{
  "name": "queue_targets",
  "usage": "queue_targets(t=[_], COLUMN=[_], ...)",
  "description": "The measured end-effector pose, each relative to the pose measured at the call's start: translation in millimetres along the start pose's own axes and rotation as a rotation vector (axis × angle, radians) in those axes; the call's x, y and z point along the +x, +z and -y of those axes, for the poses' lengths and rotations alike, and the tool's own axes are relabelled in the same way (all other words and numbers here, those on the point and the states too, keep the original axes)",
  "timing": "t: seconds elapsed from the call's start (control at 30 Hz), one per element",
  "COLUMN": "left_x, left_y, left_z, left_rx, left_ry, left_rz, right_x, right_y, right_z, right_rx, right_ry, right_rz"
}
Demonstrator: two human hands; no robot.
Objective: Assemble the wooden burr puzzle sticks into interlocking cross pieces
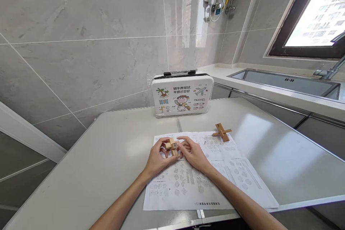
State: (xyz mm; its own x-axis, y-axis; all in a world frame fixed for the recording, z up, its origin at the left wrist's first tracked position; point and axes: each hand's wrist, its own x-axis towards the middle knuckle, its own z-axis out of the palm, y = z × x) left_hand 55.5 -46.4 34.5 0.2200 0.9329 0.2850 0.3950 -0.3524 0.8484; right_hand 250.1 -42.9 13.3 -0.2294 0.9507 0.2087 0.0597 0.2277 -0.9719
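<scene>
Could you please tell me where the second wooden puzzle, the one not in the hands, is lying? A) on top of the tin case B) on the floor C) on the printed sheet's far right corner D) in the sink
C: the cross-shaped puzzle rests on the sheet, at its far right corner.

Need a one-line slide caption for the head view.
Both hands, left hand and right hand, grip a small wooden block puzzle over a printed instruction sheet on a grey table.

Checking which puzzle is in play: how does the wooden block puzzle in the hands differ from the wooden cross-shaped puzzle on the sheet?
The wooden block puzzle is gripped by both the left hand and right hand; the wooden cross-shaped puzzle lies untouched. The first looks compact and blocky; the second spreads thin arms. Both are light wood, over the printed paper sheet.
</scene>
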Motion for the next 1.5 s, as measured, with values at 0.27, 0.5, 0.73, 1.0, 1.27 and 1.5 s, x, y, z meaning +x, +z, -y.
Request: queue_targets(t=[0.27,0.5,0.73,1.0,1.27,1.5], left_x=[1,0,-3,-2,3,2], left_y=[-3.2,-5.7,-7.5,-4.1,1.2,-0.9], left_z=[6,5,5,7,18,18], left_rx=[-0.163,-0.126,-0.175,-0.253,-0.302,-0.233], left_ry=[-0.082,-0.083,0.014,-0.044,-0.141,-0.146], left_rz=[0.115,0.18,0.219,0.215,0.12,0.148], right_x=[-1,0,-1,4,18,24], right_y=[-1,-4,-9,-8,-27,-38], right_z=[5,5,15,6,-3,-34], right_rx=[0.114,0.229,0.284,0.494,0.702,0.74], right_ry=[0.079,0.152,0.177,0.293,0.36,0.28], right_rz=[0.135,0.243,0.329,0.257,-0.163,-0.413])
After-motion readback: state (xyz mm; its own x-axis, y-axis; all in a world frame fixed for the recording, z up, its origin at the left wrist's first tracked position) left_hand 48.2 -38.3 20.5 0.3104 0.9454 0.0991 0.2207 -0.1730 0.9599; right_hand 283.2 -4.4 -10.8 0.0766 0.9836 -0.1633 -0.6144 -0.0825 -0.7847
